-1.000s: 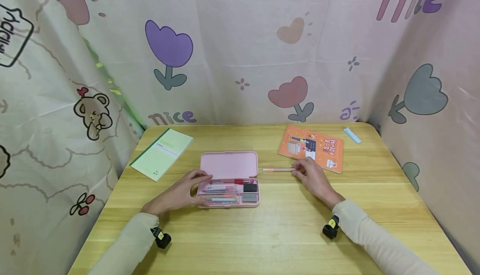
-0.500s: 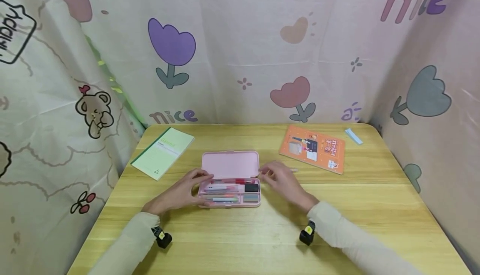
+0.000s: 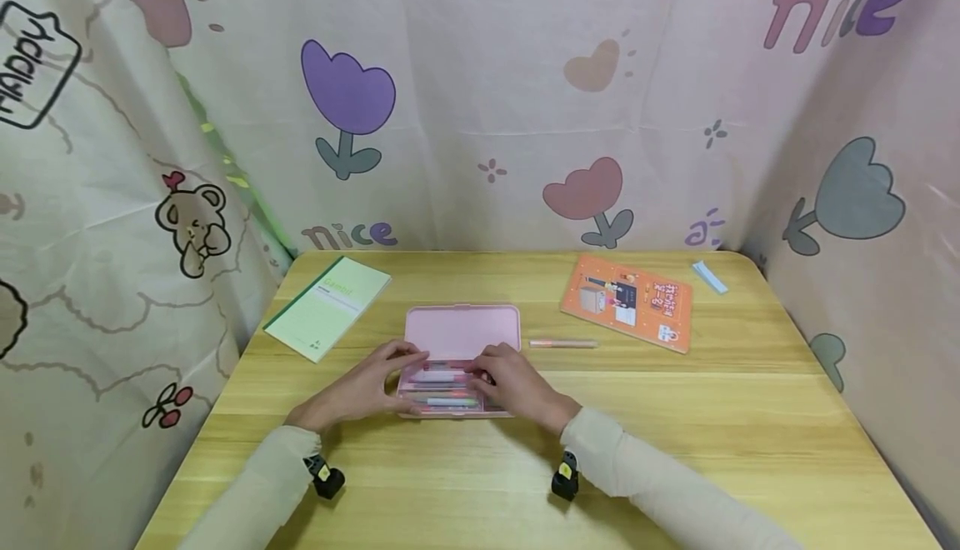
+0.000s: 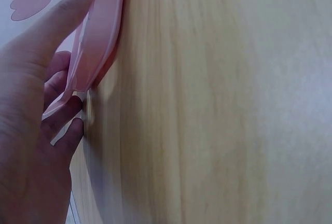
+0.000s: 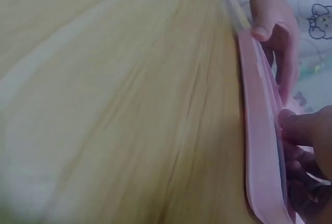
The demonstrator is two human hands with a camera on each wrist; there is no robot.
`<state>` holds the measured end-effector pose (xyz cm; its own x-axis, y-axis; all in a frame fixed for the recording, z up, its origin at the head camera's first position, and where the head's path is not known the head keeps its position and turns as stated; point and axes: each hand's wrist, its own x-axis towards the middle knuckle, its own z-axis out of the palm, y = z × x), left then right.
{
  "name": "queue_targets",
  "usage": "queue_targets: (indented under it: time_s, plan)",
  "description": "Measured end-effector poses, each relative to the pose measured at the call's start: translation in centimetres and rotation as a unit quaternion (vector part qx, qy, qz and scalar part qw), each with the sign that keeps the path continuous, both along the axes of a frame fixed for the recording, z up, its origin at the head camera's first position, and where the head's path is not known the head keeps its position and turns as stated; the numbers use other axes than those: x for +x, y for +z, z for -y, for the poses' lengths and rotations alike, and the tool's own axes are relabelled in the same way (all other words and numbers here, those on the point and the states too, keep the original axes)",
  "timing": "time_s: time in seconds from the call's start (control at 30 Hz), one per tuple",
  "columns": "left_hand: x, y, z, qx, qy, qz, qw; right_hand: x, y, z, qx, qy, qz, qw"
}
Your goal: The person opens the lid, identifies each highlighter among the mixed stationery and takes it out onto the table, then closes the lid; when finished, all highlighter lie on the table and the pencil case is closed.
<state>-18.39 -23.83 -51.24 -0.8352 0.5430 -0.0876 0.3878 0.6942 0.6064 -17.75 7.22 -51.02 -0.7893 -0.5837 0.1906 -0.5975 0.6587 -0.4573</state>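
Observation:
A pink pencil case [image 3: 462, 332] lies on the table with its lid folded back. Several pens [image 3: 442, 387] lie in its compartments. My left hand [image 3: 360, 387] holds the case's left end, the thumb at the near side and fingers at the far side; the left wrist view shows the thumb [image 4: 65, 14] on the pink wall. My right hand [image 3: 517, 383] is over the right part of the case, its fingers bent down among the contents. Whether it pinches anything is hidden. A slim pinkish pen [image 3: 564, 344] lies on the table right of the case.
A light green notebook [image 3: 327, 308] lies at the back left. On the right are an orange booklet [image 3: 628, 303] and a small pale blue strip [image 3: 709, 277]. A printed curtain [image 3: 450, 100] hangs behind and beside the wooden table [image 3: 480, 483].
My right hand has let go of the slim pen, which stays on the table, and has moved left over the pencil case. My left hand keeps its place on the case.

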Motion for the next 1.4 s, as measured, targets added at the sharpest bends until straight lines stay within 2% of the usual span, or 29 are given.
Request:
queue_targets:
  time_s: [0.27, 0.43, 0.7, 0.87, 0.97, 1.13, 1.27, 1.4]
  plan:
    - [0.0, 0.1, 0.2, -0.008, 0.000, -0.004, 1.0000, -0.1, 1.0, 0.6, 0.013, 0.014, 0.026, 0.9995]
    - [0.0, 0.2, 0.2, -0.006, 0.003, 0.007, 1.0000, -0.4, 1.3, 1.1, 0.033, 0.021, 0.036, 0.9986]
    - [0.1, 0.0, 0.3, -0.006, 0.002, 0.005, 1.0000, -0.3, 1.4, 1.7, 0.085, 0.016, -0.008, 0.9962]
    - [0.2, -0.1, 0.3, -0.012, 0.007, 0.008, 0.9999, -0.3, 1.6, 2.1, 0.095, 0.012, -0.015, 0.9953]
    - [0.2, -0.1, 0.3, -0.011, 0.010, 0.014, 0.9998, -0.2, 1.7, 2.2, 0.084, 0.008, -0.010, 0.9964]
    - [0.2, -0.1, 0.2, -0.008, 0.013, 0.015, 0.9998, 0.1, 1.6, 0.7, 0.031, 0.008, -0.036, 0.9989]
    - [0.2, -0.1, 0.1, -0.005, 0.010, 0.015, 0.9998, 0.3, 1.8, -2.3, -0.022, -0.002, -0.055, 0.9982]
    - [0.1, -0.1, 0.1, -0.006, 0.007, 0.013, 0.9999, 0.4, 1.9, -6.3, -0.073, -0.037, -0.058, 0.9950]
